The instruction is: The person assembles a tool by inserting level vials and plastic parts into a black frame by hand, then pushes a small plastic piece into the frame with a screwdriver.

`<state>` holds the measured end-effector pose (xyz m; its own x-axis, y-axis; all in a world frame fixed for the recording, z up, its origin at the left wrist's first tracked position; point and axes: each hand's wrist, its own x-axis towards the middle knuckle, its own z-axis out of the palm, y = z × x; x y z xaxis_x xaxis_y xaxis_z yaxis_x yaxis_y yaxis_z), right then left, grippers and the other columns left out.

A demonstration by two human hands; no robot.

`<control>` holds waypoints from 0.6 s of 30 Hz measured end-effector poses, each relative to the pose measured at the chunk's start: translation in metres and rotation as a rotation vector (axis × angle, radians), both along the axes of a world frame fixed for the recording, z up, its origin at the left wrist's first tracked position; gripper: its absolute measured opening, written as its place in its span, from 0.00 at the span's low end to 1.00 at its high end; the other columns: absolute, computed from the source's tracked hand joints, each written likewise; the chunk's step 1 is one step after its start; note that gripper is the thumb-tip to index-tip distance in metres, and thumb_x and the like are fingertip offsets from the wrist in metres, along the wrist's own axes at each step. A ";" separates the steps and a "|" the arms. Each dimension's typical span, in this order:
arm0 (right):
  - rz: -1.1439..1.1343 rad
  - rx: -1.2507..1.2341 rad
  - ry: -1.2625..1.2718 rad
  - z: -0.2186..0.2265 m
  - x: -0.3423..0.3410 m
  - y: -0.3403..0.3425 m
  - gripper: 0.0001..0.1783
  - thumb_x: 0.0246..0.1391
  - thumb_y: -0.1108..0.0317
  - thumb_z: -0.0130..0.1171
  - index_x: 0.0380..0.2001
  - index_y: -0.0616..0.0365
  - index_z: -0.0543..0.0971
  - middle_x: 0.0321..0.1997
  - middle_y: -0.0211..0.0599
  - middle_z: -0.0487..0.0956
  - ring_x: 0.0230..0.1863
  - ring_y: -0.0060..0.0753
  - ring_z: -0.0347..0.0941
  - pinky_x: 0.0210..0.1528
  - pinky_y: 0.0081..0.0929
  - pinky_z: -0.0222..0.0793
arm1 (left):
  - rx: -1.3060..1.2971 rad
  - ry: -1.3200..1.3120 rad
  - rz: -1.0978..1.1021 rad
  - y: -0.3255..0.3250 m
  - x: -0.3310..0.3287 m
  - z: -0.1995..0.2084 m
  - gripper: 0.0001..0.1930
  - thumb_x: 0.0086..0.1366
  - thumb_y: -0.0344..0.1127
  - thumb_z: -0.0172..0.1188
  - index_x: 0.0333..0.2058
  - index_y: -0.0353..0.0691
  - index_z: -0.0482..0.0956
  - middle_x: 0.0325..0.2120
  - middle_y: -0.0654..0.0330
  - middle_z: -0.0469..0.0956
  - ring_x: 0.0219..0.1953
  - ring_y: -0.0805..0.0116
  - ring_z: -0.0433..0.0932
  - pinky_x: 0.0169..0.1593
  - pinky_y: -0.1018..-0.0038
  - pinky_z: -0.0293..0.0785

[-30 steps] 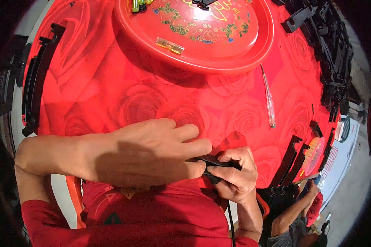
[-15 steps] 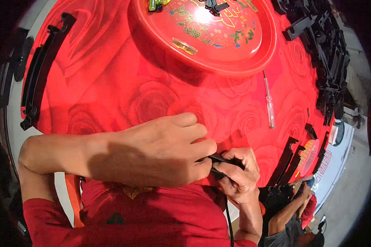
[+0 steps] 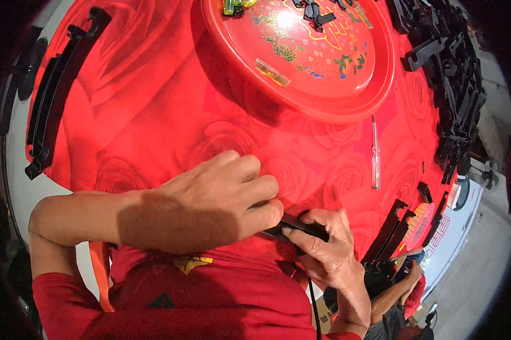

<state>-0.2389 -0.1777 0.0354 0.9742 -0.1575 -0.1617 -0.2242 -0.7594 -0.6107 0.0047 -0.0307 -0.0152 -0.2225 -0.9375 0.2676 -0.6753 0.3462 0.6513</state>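
A dark, elongated black plastic piece spans the gap between my hands, low over the near side of the table. My left hand comes across from the left with its fingers curled closed around one end, which its knuckles mostly cover. Pressing from the other side, my right hand pinches the piece with the thumb on top and the fingers behind. Whether anything small is also tucked in the left fingers cannot be seen. Beyond the right hand lies a clear-handled screwdriver.
A red round tray at the far side bears a yellow transparent piece and small black parts. One long black strip lies left. Black parts are heaped right, near short strips. Another person's arm shows lower right.
My left hand has shifted slightly left, away from the right hand, so more of the black piece shows between them. The whole view has shifted a little, moving the tray right and down.
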 end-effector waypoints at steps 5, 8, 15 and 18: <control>0.032 -0.019 0.016 0.002 0.005 0.000 0.37 0.33 0.78 0.73 0.53 0.38 0.85 0.50 0.33 0.75 0.37 0.39 0.69 0.36 0.33 0.71 | 0.014 -0.014 0.007 -0.002 -0.001 0.002 0.14 0.58 0.37 0.64 0.43 0.44 0.83 0.34 0.63 0.77 0.35 0.63 0.74 0.37 0.67 0.70; 0.053 -0.008 0.021 0.002 0.007 0.000 0.37 0.34 0.77 0.72 0.54 0.38 0.84 0.52 0.34 0.75 0.38 0.40 0.69 0.37 0.34 0.72 | 0.029 -0.029 0.018 -0.002 -0.002 0.005 0.13 0.58 0.37 0.64 0.42 0.44 0.84 0.34 0.63 0.78 0.35 0.63 0.75 0.37 0.67 0.70; 0.085 -0.007 -0.002 0.005 0.021 0.002 0.35 0.38 0.76 0.72 0.54 0.42 0.83 0.54 0.38 0.76 0.42 0.44 0.72 0.40 0.37 0.76 | -0.038 -0.020 0.015 0.001 -0.001 -0.003 0.15 0.58 0.38 0.63 0.44 0.43 0.83 0.35 0.62 0.76 0.36 0.63 0.73 0.37 0.68 0.69; 0.004 0.162 -0.038 0.007 0.014 -0.002 0.29 0.41 0.77 0.71 0.52 0.48 0.85 0.53 0.42 0.78 0.43 0.44 0.76 0.42 0.35 0.77 | -0.083 -0.035 0.002 0.003 -0.001 -0.008 0.16 0.58 0.38 0.62 0.45 0.42 0.82 0.35 0.62 0.76 0.36 0.63 0.73 0.36 0.67 0.69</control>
<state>-0.2253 -0.1801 0.0420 0.9806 -0.1289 -0.1475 -0.1959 -0.6510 -0.7334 0.0036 -0.0276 -0.0232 -0.2309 -0.9128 0.3369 -0.6980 0.3966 0.5962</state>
